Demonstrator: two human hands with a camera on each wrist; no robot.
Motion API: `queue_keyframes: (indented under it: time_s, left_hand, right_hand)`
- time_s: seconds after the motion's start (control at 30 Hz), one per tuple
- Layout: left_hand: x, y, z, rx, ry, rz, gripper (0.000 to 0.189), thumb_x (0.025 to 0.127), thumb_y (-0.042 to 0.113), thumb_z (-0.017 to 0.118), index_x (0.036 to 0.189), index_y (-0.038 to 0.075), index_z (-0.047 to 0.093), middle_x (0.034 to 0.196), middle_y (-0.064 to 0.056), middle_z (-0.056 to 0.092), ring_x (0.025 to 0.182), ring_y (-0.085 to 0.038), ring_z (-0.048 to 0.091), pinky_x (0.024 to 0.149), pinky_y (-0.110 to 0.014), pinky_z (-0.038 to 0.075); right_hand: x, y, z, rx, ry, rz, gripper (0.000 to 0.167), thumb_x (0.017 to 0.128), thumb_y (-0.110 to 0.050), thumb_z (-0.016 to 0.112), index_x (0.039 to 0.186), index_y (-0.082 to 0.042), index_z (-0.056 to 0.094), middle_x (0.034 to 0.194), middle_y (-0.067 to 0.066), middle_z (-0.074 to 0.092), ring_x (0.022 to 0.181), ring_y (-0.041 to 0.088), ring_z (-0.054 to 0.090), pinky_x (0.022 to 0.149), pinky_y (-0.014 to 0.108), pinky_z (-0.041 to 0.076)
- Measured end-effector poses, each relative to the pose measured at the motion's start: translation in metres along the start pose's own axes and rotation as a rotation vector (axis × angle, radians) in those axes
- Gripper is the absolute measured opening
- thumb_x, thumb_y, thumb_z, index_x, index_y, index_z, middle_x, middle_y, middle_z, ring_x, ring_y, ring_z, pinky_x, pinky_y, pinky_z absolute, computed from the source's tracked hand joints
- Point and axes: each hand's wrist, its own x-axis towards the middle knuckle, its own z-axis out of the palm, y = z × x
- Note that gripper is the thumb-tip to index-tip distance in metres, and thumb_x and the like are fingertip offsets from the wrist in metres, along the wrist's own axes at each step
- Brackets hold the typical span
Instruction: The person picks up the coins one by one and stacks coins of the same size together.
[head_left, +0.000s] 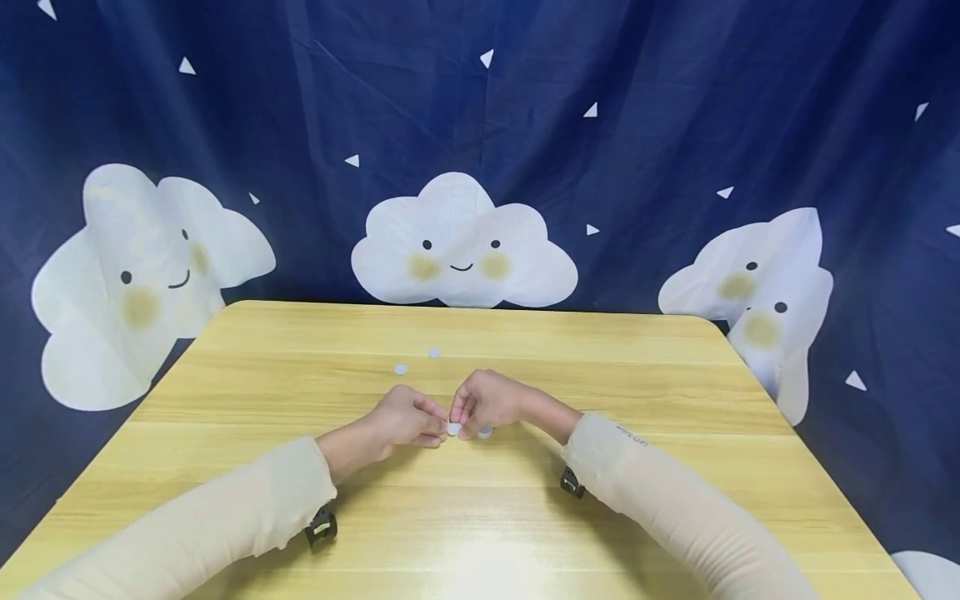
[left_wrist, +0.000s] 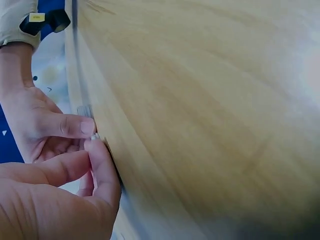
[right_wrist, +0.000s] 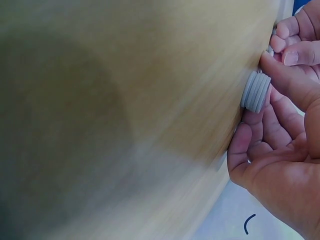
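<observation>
Both hands meet over the middle of the table. Between their fingertips is a small pale disc (head_left: 453,429), which shows in the left wrist view only as a thin whitish edge. My left hand (head_left: 408,419) comes from the left and pinches at the disc's near side with curled fingers. From the other side my right hand (head_left: 487,403) grips it, its thumb (right_wrist: 280,75) extended toward the left fingertips. Close by the right hand's lower fingers stands a short stack of grey discs (right_wrist: 256,92), partly hidden behind that hand in the head view.
Two loose pale discs, one nearer (head_left: 401,369) and one farther (head_left: 434,353), lie flat beyond the hands on the wooden table (head_left: 225,400). A dark blue curtain (head_left: 420,100) with cloud faces hangs behind the far edge. Black straps with small devices circle both wrists.
</observation>
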Motion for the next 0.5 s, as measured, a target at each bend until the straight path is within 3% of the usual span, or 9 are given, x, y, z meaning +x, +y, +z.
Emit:
queue_keyframes:
  time_s: [0.2,0.5]
  left_hand:
    - [0.0001,-0.0042,-0.0052,0.365,0.039,0.208,0.008,0.086,-0.003,0.076,0.092,0.001,0.074,0.081,-0.004,0.069,0.068,-0.016,0.064,0.061,-0.028,0.056]
    - [0.0022,-0.0039,-0.0045,0.504,-0.011,0.295,0.013,0.080,0.005,0.085,0.085,0.005,0.073,0.075,0.000,0.067,0.065,-0.012,0.063,0.062,-0.026,0.056]
  right_hand:
    - [0.0014,0.0007,0.0005,0.001,-0.003,0.004,0.018,0.078,0.000,0.086,0.090,-0.006,0.075,0.082,-0.002,0.072,0.079,0.011,0.067,0.075,0.024,0.057]
    - [-0.0004,-0.0008,0.0000,0.012,0.000,0.015,0.017,0.079,0.000,0.086,0.092,-0.005,0.075,0.083,-0.001,0.072,0.081,0.012,0.067,0.076,0.025,0.057]
